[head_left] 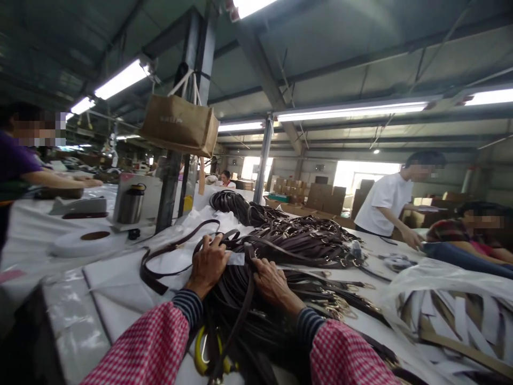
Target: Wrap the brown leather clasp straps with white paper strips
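A big heap of dark brown leather straps (296, 240) with brass clasps covers the white table (116, 294) in front of me. My left hand (208, 264) is curled over a bundle of these straps near a pale strip of tape or label (236, 259). Fingers closed, it grips the bundle. My right hand (272, 280) presses down on the same bundle just to the right, its fingers bent over the straps. One loose strap (160, 256) loops out to the left. A yellow-handled tool (200, 350) lies under the straps near my sleeves.
A steel flask (130, 204) and a tape roll (88, 240) stand at the left by a post with a hanging jute bag (180, 125). People work at the left and at the right. A clear bag of white and tan strips (452, 315) lies at the right.
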Available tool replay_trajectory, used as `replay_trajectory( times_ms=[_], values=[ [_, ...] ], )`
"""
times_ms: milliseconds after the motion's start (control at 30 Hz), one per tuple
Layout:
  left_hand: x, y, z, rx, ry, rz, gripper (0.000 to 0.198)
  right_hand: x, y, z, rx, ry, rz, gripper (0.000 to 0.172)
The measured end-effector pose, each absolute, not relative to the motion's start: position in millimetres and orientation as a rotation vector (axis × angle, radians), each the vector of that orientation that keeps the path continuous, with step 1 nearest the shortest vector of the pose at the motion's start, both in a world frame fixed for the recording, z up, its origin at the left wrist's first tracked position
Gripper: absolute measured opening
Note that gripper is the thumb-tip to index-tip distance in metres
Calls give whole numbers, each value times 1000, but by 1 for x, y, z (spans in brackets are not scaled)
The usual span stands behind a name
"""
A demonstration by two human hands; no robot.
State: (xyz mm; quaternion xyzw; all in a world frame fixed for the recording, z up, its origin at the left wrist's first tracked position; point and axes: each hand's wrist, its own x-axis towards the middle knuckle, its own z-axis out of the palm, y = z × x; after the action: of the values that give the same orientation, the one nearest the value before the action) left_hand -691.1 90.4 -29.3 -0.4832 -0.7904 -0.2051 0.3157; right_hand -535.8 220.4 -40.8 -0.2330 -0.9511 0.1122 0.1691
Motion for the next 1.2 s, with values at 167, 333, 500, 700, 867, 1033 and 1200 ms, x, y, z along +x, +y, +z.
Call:
replay_trajectory(
  times_ms=[167,333,500,700,867,1033,1200],
  values=[
    [-675,125,-22,-1506,-2099,-406,46,-528,212,-38,-509,-2805,204,36],
    [-691,123,-32,-1240,-2412,-415,38,-516,226,-21,-447,-2882,126,37],
    [-704,104,-41,-1068,-2532,-467,46,-541,250,19,-622,-2737,-5,31],
    [-705,103,-48,-930,-2497,-545,38,-610,261,23,-685,-2680,-3,35],
    [-705,100,-47,-867,-2394,-586,37,-638,255,-5,-764,-2659,-50,39],
    [-714,90,-43,-703,-2305,-665,45,-597,261,-15,-720,-2673,-141,28],
    [-708,72,-23,-746,-2174,-686,38,-507,269,-36,-719,-2709,-209,22]
  ],
)
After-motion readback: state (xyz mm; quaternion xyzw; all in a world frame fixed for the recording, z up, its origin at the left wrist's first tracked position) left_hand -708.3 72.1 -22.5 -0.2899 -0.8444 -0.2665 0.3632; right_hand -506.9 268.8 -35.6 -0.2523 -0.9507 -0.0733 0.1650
